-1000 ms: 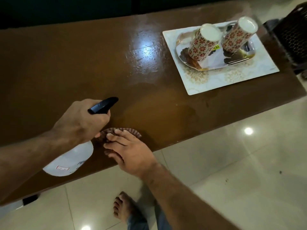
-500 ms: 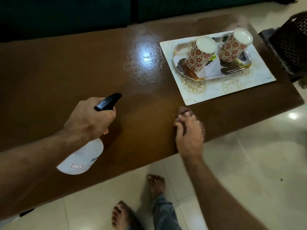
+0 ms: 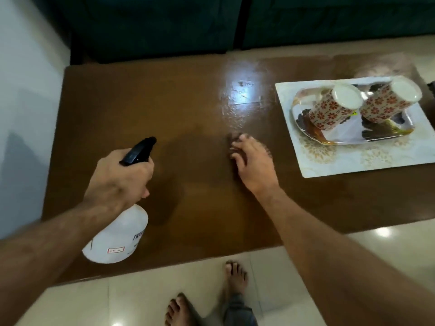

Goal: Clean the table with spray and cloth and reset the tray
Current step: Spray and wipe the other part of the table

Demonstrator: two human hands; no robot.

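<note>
My left hand (image 3: 117, 182) grips the neck of a white spray bottle (image 3: 120, 236) with a black nozzle (image 3: 138, 150), held over the left part of the brown table (image 3: 141, 109). My right hand (image 3: 253, 163) presses flat on a dark brown cloth (image 3: 233, 138), mostly hidden under the blurred fingers, at the table's middle. To the right, a white patterned mat (image 3: 353, 158) carries a shiny tray (image 3: 386, 135) with two upside-down floral cups (image 3: 329, 111) (image 3: 386, 104).
A wet glossy patch (image 3: 242, 95) shines at the table's far middle. A dark sofa (image 3: 211, 24) runs behind the table. A pale wall (image 3: 26, 90) stands at the left. My bare feet (image 3: 235, 276) are on the tiled floor below the near edge.
My right hand has swept the cloth from the near edge by the bottle rightward, then further onto the table's middle. The left hand with the bottle has stayed roughly in place.
</note>
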